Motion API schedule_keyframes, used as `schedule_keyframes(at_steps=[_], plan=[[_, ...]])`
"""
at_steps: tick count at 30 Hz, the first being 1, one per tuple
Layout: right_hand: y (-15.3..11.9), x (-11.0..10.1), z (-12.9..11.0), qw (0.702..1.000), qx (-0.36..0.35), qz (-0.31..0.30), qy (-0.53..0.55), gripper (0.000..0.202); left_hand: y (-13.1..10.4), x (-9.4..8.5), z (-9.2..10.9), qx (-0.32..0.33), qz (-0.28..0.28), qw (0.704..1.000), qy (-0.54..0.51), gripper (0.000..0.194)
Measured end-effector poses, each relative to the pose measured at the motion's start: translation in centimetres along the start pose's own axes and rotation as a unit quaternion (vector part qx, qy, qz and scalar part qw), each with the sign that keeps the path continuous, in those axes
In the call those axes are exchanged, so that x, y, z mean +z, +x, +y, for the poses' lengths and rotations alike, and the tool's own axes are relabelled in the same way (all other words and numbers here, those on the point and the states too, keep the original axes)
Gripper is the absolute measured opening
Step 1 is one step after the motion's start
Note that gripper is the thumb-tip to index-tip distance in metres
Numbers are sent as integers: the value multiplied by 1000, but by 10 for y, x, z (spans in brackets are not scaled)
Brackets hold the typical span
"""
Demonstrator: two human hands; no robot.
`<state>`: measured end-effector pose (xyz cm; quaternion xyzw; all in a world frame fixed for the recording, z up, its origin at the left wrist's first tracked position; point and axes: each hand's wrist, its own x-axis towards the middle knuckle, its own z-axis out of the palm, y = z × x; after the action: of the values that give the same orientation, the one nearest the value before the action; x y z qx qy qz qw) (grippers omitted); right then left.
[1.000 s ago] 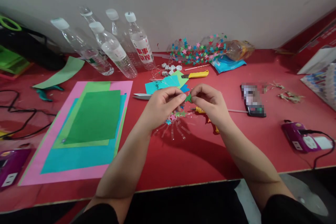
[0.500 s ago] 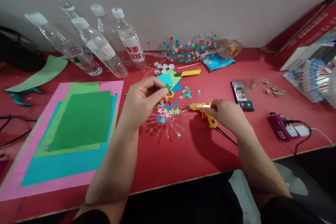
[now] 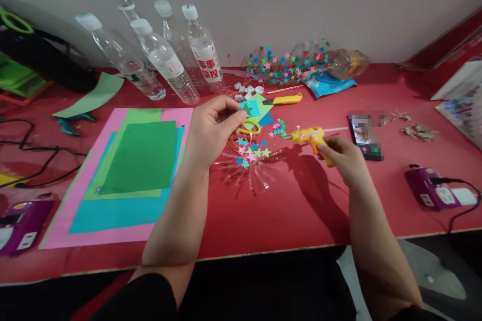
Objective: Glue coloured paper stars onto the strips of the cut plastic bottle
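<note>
Between its thumb and fingertips my left hand [image 3: 216, 128] pinches a small green star [image 3: 247, 109]. My right hand [image 3: 344, 158] is wrapped round the handle of a yellow glue gun [image 3: 309, 136], whose nozzle points left. Below and right of my left hand lies a cut plastic bottle piece with splayed clear strips [image 3: 259, 175], with colored stars [image 3: 250, 153] at its middle. Yellow-handled scissors [image 3: 251, 127] lie just behind it, partly hidden by my left hand. Small loose stars [image 3: 279, 128] are on the table between the two hands.
Stacked colored sheets [image 3: 139, 158] lie at left. Several bottles [image 3: 205, 55] stand behind them. At the back are a star-covered bottle [image 3: 286, 67], a yellow cutter [image 3: 288, 99] and a blue packet [image 3: 331, 86]. A phone [image 3: 365, 135] and purple power strip [image 3: 429, 188] lie right.
The glue gun is lifted off the table in my right hand, which now grips its handle. The green star in my left hand shows more fully. The camera view has shifted left.
</note>
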<state>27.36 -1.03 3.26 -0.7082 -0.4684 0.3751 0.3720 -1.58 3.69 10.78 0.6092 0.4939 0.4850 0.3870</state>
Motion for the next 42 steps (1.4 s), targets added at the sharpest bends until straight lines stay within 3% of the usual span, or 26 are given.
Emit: schedule_keyframes(at_steps=[3, 7, 10, 13, 17, 22, 32, 42], plan=[[5, -7, -21, 986, -23, -22, 166, 35, 2, 5, -2, -32, -21, 999, -34, 6], [3, 5, -51, 971, -43, -85, 218, 26, 2, 12, -4, -56, -52, 995, -60, 6], [-5, 23, -56, 950, -67, -173, 253, 25, 2, 17, -7, -56, -68, 995, -46, 5], [-13, 35, -46, 944, -95, -168, 268, 22, 1, 20, -11, -42, -63, 997, -6, 6], [-21, 36, -31, 951, -149, -176, 207, 25, -1, 23, -11, -40, -53, 997, 31, 7], [-32, 35, -37, 972, -164, -117, 121, 25, -5, 26, -9, -38, -63, 996, 55, 9], [-30, 41, -36, 947, -272, -128, 109, 29, -7, 31, -14, -21, -58, 995, 75, 9], [-31, 43, -37, 949, -267, -124, 114, 28, -8, 30, -10, -16, -57, 995, 77, 8]])
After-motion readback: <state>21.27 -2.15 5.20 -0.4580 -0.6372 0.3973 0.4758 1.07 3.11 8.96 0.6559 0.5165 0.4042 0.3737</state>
